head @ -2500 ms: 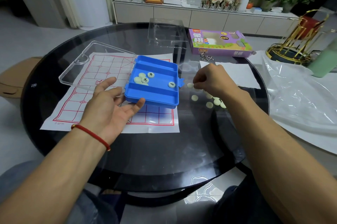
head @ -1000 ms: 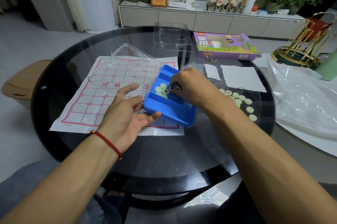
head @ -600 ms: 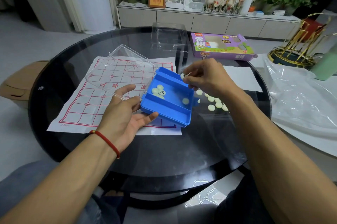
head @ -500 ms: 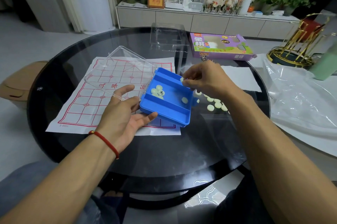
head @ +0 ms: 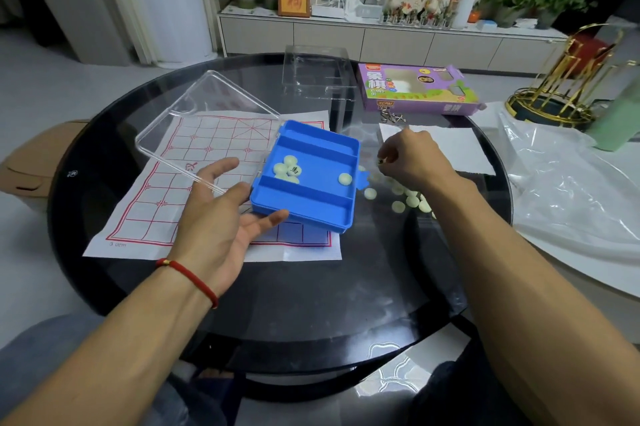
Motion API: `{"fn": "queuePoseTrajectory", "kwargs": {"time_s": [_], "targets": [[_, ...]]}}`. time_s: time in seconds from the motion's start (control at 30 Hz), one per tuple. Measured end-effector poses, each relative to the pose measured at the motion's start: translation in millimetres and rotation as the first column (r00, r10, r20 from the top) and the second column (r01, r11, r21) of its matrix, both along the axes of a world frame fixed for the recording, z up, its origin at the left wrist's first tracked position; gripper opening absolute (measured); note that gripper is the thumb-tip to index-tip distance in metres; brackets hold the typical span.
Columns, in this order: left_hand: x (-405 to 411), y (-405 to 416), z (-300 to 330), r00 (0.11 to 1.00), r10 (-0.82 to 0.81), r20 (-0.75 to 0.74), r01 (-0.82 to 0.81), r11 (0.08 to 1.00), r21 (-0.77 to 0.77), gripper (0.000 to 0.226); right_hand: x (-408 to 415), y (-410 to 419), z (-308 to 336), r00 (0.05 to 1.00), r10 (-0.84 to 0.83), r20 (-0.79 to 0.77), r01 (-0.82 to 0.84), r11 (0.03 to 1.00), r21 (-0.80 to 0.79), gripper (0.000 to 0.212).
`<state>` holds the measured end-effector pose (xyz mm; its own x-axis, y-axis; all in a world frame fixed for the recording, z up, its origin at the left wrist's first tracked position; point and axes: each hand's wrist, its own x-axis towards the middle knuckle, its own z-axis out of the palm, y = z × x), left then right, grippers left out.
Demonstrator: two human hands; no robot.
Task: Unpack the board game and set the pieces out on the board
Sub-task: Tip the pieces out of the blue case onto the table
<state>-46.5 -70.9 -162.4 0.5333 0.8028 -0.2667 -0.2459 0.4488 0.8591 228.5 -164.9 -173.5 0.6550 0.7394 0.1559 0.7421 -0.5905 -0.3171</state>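
Observation:
A blue piece tray (head: 313,207) with its clear lid (head: 204,127) hinged open lies tilted on the paper board (head: 207,179), a white sheet with a red grid. My left hand (head: 221,217) cradles the tray's near left corner with straight fingers. Several pale round pieces (head: 288,167) lie in the tray's middle channel, and one more piece (head: 345,178) lies at its right end. My right hand (head: 412,159) is just right of the tray and pinches a small piece over a loose pile of pieces (head: 405,197) on the glass.
The round black glass table (head: 311,294) carries the purple game carton (head: 415,88), a clear plastic insert (head: 317,75) and a white paper sheet (head: 460,152) at the back. A crumpled plastic sheet (head: 568,200), a gold wire rack (head: 561,86) and a green bottle (head: 620,114) stand on the right.
My right hand has come out of the tray with a piece and moved right, over the pile on the glass. My left hand has kept its place at the tray's corner.

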Motion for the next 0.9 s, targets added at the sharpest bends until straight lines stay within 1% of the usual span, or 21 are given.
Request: {"fn": "queuePoseTrajectory", "kwargs": {"time_s": [0.17, 0.27, 0.3, 0.33, 0.37, 0.43, 0.5, 0.57, 0.63, 0.67, 0.7, 0.77, 0.83, 0.9], "targets": [[-5, 6, -3, 0.997, 0.063, -0.046, -0.062, 0.998, 0.024, 0.038, -2, 4, -2, 1.0, -0.003, -0.002, 0.003, 0.998, -0.063, 0.024], [-5, 6, -5, 0.995, 0.081, -0.061, -0.08, 0.997, 0.019, 0.038, -21, 10, 14, 0.999, 0.026, 0.035, -0.028, 0.998, 0.047, 0.02], [-4, 6, -5, 0.994, 0.088, -0.066, -0.088, 0.996, 0.012, 0.038, -32, 14, 20, 0.999, 0.042, 0.026, -0.044, 0.996, 0.072, 0.018], [-4, 6, -5, 0.993, 0.095, -0.065, -0.095, 0.995, 0.004, 0.038, -44, 17, 25, 0.998, 0.057, 0.003, -0.057, 0.996, 0.066, 0.018], [-3, 6, -5, 0.993, 0.101, -0.058, -0.102, 0.995, -0.004, 0.039, -56, 18, 28, 0.998, 0.063, -0.028, -0.063, 0.998, 0.027, 0.022], [-4, 6, -4, 0.993, 0.111, -0.041, -0.111, 0.994, -0.018, 0.04, -75, 19, 26, 0.995, 0.053, -0.085, -0.059, 0.995, -0.078, 0.036], [-5, 5, -3, 0.993, 0.115, -0.031, -0.116, 0.993, -0.035, 0.04, -85, 18, 18, 0.99, 0.034, -0.138, -0.051, 0.991, -0.125, 0.051], [-6, 3, -2, 0.994, 0.106, -0.03, -0.107, 0.993, -0.056, 0.041, -89, 17, 14, 0.976, 0.027, -0.217, -0.05, 0.994, -0.102, 0.054], [-6, 2, -1, 0.995, 0.091, -0.036, -0.093, 0.993, -0.071, 0.039, -90, 18, 14, 0.947, 0.018, -0.322, -0.032, 0.999, -0.039, 0.053], [-8, 2, -2, 0.995, 0.082, -0.05, -0.086, 0.994, -0.067, 0.036, -90, 18, 14, 0.938, 0.015, -0.347, -0.023, 1.0, -0.019, 0.053], [-9, 4, -3, 0.993, 0.079, -0.089, -0.083, 0.996, -0.042, 0.034, -90, 18, 14, 0.939, 0.014, -0.343, -0.02, 1.0, -0.013, 0.052], [-13, 12, -7, 0.967, 0.114, -0.227, -0.1, 0.992, 0.073, 0.029, -91, 17, 13, 0.948, 0.023, -0.317, -0.024, 1.0, 0.0, 0.049], [-20, 24, -12, 0.92, 0.229, -0.317, -0.179, 0.967, 0.18, 0.027, -91, 16, 12, 0.946, 0.037, -0.322, -0.037, 0.999, 0.007, 0.046], [-30, 37, -13, 0.861, 0.373, -0.345, -0.291, 0.919, 0.267, 0.035, -90, 16, 11, 0.954, 0.051, -0.296, -0.063, 0.998, -0.03, 0.045]]}}
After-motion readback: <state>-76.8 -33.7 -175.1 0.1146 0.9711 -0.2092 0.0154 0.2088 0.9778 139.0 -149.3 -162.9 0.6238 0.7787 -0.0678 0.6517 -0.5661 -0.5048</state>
